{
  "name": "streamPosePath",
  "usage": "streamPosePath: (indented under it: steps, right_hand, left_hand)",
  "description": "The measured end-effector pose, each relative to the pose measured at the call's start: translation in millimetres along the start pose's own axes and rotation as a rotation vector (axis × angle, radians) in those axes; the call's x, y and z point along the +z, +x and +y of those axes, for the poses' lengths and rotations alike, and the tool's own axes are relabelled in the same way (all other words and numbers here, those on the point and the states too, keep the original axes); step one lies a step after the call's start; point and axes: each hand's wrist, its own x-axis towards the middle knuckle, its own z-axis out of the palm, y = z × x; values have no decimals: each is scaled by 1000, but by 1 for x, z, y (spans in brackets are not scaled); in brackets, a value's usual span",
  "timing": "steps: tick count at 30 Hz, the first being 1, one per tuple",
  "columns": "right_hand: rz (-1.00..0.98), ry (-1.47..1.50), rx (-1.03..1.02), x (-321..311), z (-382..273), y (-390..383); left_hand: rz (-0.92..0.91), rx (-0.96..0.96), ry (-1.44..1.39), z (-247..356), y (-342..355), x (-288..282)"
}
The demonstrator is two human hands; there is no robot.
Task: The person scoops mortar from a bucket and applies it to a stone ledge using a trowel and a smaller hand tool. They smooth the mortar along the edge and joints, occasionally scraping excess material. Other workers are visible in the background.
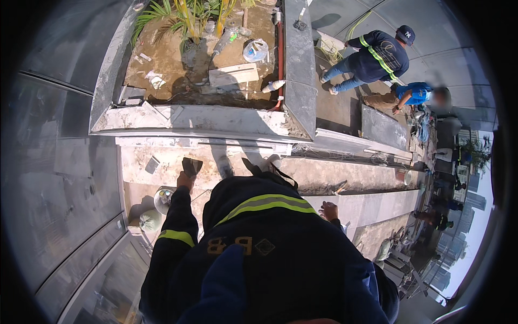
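My left hand (185, 181) is closed round the handle of a putty knife (192, 166). Its broad dark blade points up toward the planter. Just below and left of that hand is a pale bucket (163, 200) with things inside, partly covered by my sleeve. My right hand (328, 211) is held out beside my body over the pale slabs (372, 209). Its fingers are loosely bent and slightly apart, with nothing visible in them. A small grey rectangular piece (152, 164) lies on the dusty ledge, left of the putty knife.
A raised planter (298, 70) with soil, a palm, a bag and debris stands ahead. A greenish sack (150, 221) sits left, near glass panels (70, 167). Two co-workers (377, 56) (413, 96) are at the upper right. Loose material (396, 254) lies at lower right.
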Motion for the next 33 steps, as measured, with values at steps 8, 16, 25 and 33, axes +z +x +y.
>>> streamPosePath:
  steps: [8,16,25,33]
  right_hand:
    - [-34,-73,-322,88,-154,-57]
    - [-113,-506,-683,106,-60,-38]
    - [-153,-163,-181,92,-112,-16]
    - [-311,-146,-428,154,-301,-63]
  left_hand:
    - [-20,59,-91,44,48,-75]
    - [-97,-39,-124,-39,19,-60]
    - [-231,-225,203,-166,-65,-13]
    - [-165,-43,-699,2,-17,-18]
